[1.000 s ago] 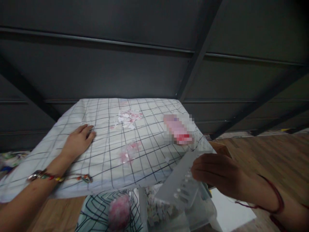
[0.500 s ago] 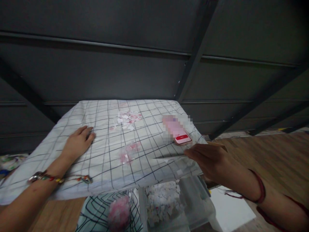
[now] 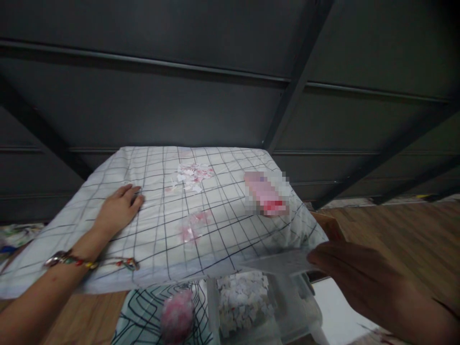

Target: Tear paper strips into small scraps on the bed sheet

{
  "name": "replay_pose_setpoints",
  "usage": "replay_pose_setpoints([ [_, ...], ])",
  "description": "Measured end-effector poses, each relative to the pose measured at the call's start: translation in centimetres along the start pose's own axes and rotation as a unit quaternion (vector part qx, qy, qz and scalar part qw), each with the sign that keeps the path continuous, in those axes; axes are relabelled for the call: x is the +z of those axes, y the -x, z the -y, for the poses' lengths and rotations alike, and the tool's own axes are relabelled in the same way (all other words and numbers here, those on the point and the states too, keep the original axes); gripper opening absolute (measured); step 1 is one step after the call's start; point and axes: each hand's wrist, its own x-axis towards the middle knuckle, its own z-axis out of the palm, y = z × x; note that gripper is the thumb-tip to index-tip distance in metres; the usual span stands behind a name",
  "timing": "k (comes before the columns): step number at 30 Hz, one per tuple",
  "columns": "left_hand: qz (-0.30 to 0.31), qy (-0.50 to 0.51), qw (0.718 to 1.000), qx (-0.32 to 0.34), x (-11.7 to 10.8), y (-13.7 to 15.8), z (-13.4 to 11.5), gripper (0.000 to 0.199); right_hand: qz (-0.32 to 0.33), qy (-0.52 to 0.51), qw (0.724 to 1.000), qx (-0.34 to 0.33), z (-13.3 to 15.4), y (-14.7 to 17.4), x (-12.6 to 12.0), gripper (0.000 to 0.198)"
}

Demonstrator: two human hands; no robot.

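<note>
While a white, black-gridded cloth lies central, a translucent plastic box sits below its near edge; the left hand rests released on the cloth, the right hand pinches a blurred, translucent, probably plastic sheet near the box.

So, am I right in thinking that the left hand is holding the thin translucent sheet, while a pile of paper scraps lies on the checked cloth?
Not quite: in the head view, the right hand holds the thin translucent sheet, while the left hand rests on the checked cloth. The pile of paper scraps does lie there, as you say.
</note>
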Motion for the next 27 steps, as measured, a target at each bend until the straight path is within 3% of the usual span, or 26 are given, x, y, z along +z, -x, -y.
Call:
replay_pose_setpoints([
  [3, 0.005, 0.0, 1.0, -0.006, -0.1, 0.1, 0.0, 0.063, -0.021, 0.013, 1.0, -0.006, -0.3, -2.9, 1.0, 0.035],
  [7, -0.006, 0.0, 1.0, -0.004, -0.1, 0.2, 0.1, 0.062, 0.002, 0.059, 0.998, -0.005, -0.3, -8.9, 4.1, 0.03],
  [13, -0.024, 0.001, 1.0, -0.003, -0.1, 0.3, 0.3, 0.055, 0.117, 0.107, 0.986, 0.053, 1.8, -15.6, 8.9, 0.026],
  [20, -0.03, 0.016, 0.999, 0.006, 0.0, 0.6, 0.3, 0.054, 0.08, 0.062, 0.993, -0.054, 4.4, -15.2, 8.9, 0.026],
  [27, -0.042, 0.033, 0.999, 0.01, 0.5, 0.6, 0.6, 0.055, 0.024, 0.037, 0.997, -0.066, 3.4, -15.2, 8.5, 0.031],
])
